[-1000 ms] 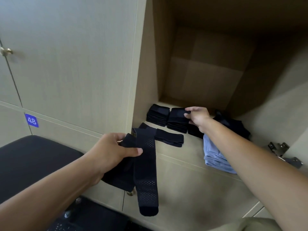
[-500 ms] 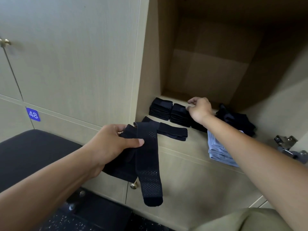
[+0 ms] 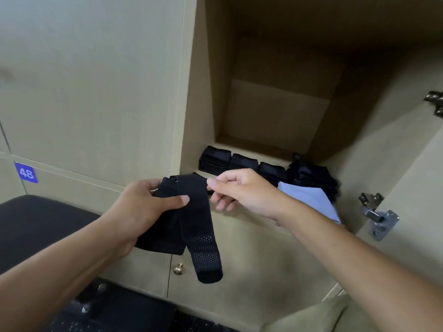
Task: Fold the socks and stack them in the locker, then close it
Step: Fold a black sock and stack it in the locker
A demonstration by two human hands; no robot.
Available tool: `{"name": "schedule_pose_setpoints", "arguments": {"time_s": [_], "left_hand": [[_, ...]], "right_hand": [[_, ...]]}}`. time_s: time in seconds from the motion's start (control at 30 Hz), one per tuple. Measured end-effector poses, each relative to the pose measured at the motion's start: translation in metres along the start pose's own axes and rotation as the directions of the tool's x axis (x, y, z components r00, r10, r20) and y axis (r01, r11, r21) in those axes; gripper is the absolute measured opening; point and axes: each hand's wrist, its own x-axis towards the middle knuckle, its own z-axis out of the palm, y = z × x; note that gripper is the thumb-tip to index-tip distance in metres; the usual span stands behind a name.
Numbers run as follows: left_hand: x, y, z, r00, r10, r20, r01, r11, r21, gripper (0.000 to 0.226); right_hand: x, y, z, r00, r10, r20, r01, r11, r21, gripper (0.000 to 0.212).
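My left hand (image 3: 143, 204) grips a bunch of long black socks (image 3: 196, 226) in front of the open locker; one sock hangs down with its dotted toe end lowest. My right hand (image 3: 237, 192) pinches the upper end of these socks at the locker's front edge. On the locker floor (image 3: 191, 167) three stacks of folded black socks (image 3: 242, 162) stand in a row. To their right lies a loose heap of black socks (image 3: 314, 176), behind a light blue folded cloth (image 3: 309, 200).
The locker door (image 3: 407, 140) stands open on the right, with metal hinges (image 3: 376, 216) on its inner side. Closed lockers fill the left, one labelled 48 (image 3: 26, 173). A brass knob (image 3: 178, 268) sits on the door below. A black bench (image 3: 36, 226) is at lower left.
My right hand left the folded stacks deep in the locker and came back to the front edge, where it now pinches the top of the socks held by my left hand.
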Motion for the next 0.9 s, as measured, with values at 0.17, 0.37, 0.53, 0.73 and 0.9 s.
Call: {"name": "schedule_pose_setpoints", "arguments": {"time_s": [0.17,0.37,0.53,0.73,0.9], "left_hand": [[-0.007,0.002,0.004,1.0,0.016,0.016,-0.016,1.0,-0.026,0.024],[-0.014,0.004,0.001,0.999,0.029,-0.044,-0.03,0.999,-0.027,0.019],[-0.017,0.008,-0.011,0.998,0.025,-0.059,-0.03,0.996,-0.088,0.017],[-0.02,0.013,-0.01,0.997,0.015,0.074,-0.003,0.987,-0.16,0.027],[-0.019,0.01,-0.003,0.995,-0.014,0.1,0.029,0.988,-0.152,0.035]], "right_hand": [[-0.004,-0.004,0.006,0.999,-0.026,-0.033,0.028,0.998,0.056,0.02],[0.002,-0.001,-0.005,0.999,0.005,-0.051,0.003,0.986,0.17,0.01],[0.006,0.004,-0.015,0.995,0.046,-0.084,-0.028,0.977,0.212,0.011],[0.004,0.003,-0.007,0.999,0.02,-0.042,-0.011,0.98,0.199,0.014],[0.006,0.0,0.004,1.0,0.009,0.03,-0.016,0.967,0.253,0.024]]}}
